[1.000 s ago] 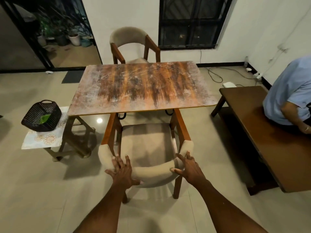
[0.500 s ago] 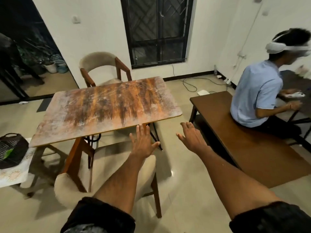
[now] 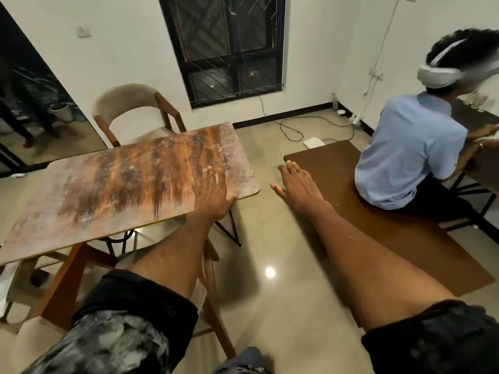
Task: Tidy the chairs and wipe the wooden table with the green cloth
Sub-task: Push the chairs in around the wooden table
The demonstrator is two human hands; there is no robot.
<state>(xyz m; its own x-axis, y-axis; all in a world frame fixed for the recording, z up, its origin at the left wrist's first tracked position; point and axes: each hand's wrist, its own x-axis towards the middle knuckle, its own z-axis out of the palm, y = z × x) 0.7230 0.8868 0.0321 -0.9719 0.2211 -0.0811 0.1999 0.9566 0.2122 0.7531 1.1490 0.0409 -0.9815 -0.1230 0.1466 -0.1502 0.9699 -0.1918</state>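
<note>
The worn wooden table (image 3: 121,184) fills the left middle of the head view. My left hand (image 3: 213,193) hovers over its near right corner with fingers straight and holds nothing; whether it touches the top I cannot tell. My right hand (image 3: 297,187) is stretched out flat in the air to the right of the table, above the floor, and is empty. A beige padded chair (image 3: 129,109) stands at the table's far side. The near chair (image 3: 40,338) is tucked under the table at the lower left, partly hidden by my left arm. No green cloth is in view.
A dark brown bench (image 3: 391,233) runs along the right; a person in a light blue shirt (image 3: 410,149) sits on it, facing away. Cables and a white box (image 3: 313,142) lie on the floor under the barred window (image 3: 229,47). Tiled floor lies between table and bench.
Both hands have let go of the near chair's backrest and lifted forward. The view has swung right, so the basket on the left has gone out of view and the seated person is in it.
</note>
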